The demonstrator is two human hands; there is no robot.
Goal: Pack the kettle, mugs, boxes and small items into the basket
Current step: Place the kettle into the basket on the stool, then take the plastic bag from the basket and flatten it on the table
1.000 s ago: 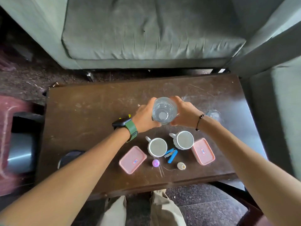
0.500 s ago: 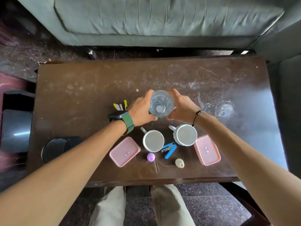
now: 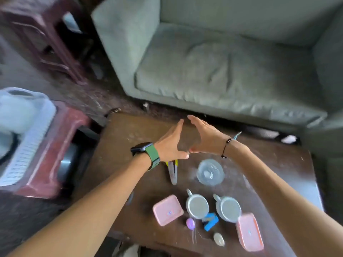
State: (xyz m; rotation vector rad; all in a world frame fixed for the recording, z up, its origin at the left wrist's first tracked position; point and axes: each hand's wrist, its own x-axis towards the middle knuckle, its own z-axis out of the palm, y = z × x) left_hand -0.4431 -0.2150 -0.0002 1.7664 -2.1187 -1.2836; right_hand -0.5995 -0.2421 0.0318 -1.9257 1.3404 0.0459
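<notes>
Both hands hover open and empty at frame centre: left hand [image 3: 169,143], right hand [image 3: 204,135]. Below them the clear glass [image 3: 210,172] stands on the desk [image 3: 118,145]; the white basket [image 3: 27,138] is at the left edge.

Two bare hands hover over a dark wooden table [image 3: 278,164], fingers straight, holding nothing. The left hand [image 3: 169,143] wears a green-strapped watch [image 3: 146,153]; the right hand [image 3: 204,136] almost meets it at the thumbs. Nearer the person stand a clear glass [image 3: 210,172], two mugs [image 3: 197,206] and two pink boxes [image 3: 168,210]. A white basket [image 3: 27,145] sits on a red stool [image 3: 55,154] at the left. A grey sofa [image 3: 222,71] lies beyond.
</notes>
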